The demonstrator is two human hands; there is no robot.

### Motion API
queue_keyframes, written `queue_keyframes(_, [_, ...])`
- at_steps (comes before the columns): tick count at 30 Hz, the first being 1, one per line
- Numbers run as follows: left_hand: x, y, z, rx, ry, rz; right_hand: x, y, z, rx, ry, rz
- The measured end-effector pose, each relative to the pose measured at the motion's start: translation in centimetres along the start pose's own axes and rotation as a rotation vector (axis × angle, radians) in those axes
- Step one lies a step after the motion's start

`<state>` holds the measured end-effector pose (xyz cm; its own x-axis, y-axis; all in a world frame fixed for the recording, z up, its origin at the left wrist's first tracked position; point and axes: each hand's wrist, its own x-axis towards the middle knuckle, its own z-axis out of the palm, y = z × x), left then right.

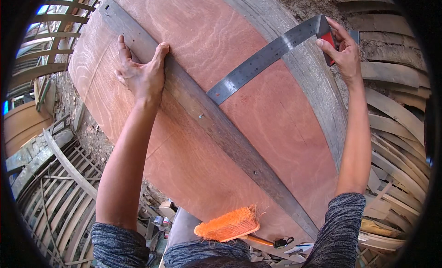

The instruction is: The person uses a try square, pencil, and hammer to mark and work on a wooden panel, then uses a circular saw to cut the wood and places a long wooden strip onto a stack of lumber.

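Left forearm (129, 162): bare, reaching forward, lying below and to the left of the try square (267, 58). Left wrist (148, 101) nearly in line with it. Left hand (142, 76) well apart from the square, left of its blade; left thumb (161, 51) and left index finger (123, 47) spread wide, remaining fingers curled.

Right forearm (357, 134): bare, extended forward, below and to the right of the square. Right hand (346, 55) at the square's handle end, gripping it: right thumb (327, 47) against the handle's side, fingers (338, 29) bent round its upper end.
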<state>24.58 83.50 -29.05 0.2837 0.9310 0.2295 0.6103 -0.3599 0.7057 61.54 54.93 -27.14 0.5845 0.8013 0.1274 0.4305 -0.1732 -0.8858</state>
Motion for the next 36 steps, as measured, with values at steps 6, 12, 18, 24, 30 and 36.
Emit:
queue_keyframes(6, [-0.2,0.4,-0.1,0.041,0.009,-0.008,0.0,0.6,0.2,0.008,0.01,-0.007])
queue_keyframes(12, [-0.4,1.0,-0.2,0.074,-0.027,-0.055,-0.1,0.9,-0.2,0.009,0.008,-0.015])
queue_keyframes(18, [-0.4,1.0,-0.3,0.14,-0.021,-0.065,-0.2,1.0,0.4,-0.027,0.021,-0.034])
queue_keyframes(24, [-0.1,0.5,0.0,0.123,0.011,-0.037,0.0,0.5,0.1,0.012,-0.005,-0.012])
queue_keyframes(30, [-0.3,1.3,-0.4,0.168,0.006,-0.041,0.0,0.1,0.3,0.038,0.003,-0.007])
queue_keyframes(36, [-0.5,1.4,-0.2,0.204,-0.014,-0.045,-1.8,-0.3,-2.9,0.077,0.092,0.067])
